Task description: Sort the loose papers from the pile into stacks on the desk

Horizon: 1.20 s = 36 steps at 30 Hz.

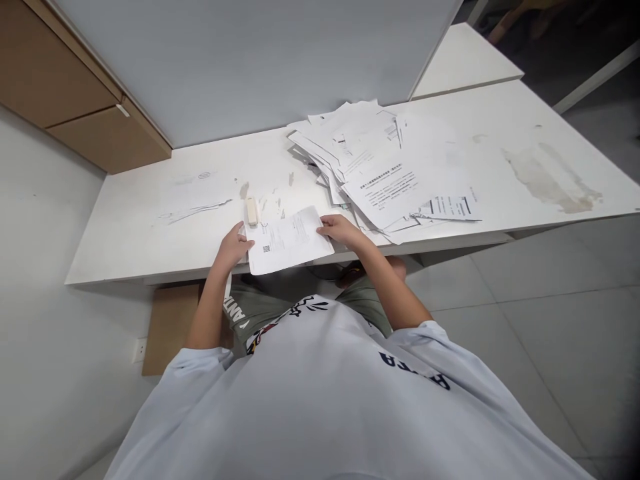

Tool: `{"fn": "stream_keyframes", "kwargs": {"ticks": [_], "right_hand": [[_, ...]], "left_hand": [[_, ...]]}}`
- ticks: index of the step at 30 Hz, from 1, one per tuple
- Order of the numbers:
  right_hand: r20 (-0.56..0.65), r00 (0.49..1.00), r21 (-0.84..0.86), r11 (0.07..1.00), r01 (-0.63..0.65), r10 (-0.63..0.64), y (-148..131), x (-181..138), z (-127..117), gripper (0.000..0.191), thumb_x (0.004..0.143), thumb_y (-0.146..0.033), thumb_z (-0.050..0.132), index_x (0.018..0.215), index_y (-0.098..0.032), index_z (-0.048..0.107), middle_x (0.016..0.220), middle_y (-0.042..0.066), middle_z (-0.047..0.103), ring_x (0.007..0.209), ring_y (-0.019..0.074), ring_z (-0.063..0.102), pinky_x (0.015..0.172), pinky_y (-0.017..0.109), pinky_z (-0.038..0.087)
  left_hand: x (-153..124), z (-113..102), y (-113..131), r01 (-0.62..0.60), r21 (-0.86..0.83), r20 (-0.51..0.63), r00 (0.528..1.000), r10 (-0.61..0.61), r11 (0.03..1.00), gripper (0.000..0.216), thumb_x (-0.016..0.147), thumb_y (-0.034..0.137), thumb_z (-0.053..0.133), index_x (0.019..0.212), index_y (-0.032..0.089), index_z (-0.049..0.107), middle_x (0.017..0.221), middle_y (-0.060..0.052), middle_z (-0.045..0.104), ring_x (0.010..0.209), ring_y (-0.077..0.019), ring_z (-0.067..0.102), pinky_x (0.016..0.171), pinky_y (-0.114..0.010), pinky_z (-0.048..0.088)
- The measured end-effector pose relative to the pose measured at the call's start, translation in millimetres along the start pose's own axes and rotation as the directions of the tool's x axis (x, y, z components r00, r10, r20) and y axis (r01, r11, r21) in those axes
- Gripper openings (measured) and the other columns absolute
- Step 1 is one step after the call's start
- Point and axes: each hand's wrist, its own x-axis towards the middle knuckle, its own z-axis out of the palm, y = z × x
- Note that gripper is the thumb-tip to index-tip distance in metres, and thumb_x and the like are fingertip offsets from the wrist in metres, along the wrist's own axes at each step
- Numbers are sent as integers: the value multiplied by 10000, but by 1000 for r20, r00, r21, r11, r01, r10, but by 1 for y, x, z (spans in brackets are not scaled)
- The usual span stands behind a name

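A printed sheet of paper (287,243) with a QR code near its left end is held at the front edge of the white desk (135,233). My left hand (234,248) pinches its left edge between thumb and fingers. At the opposite edge, my right hand (341,230) grips the paper, thumb on top. Just beyond the sheet's upper left corner lies a small cream-coloured block-shaped object (251,211), whose kind I cannot make out. A loose, untidy pile of printed papers (385,190) spreads over the desk to the right of my right hand.
A grey-white panel (260,60) rises along the desk's back. Brown boxes or cabinet fronts (85,93) stand at the far left. Stains (550,177) mark the desk's right part. A brown board (167,327) leans below the desk, near a wall socket (139,350).
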Motion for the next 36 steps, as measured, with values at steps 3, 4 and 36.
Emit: {"fn": "stream_keyframes", "kwargs": {"ticks": [3,4,36], "right_hand": [[3,1000,4,1000,-2,2,0,-1,2,105,673,-243,637,675,-186,549,592,-20,473,623,148,458,574,256,323],[-4,1000,4,1000,0,0,0,-1,2,104,672,-243,633,673,-187,546,591,-21,470,626,150,458,577,256,321],[-177,983,165,983,75,-45,12,-31,9,311,600,-429,652,795,-185,651,650,2,617,620,175,560,593,283,429]], "left_hand": [[-1,-1,1,9,23,10,1000,-9,1000,818,776,266,665,1528,134,373,972,-69,671,860,-202,646,845,-324,494],[-2,-2,1,10,30,6,1000,-10,999,810,783,269,662,1527,134,374,973,-71,677,872,-208,652,852,-329,496],[94,13,52,-552,-31,-257,810,527,833,324,979,292,401,1096,156,671,1058,-99,719,1113,-225,594,1061,-391,399]]}}
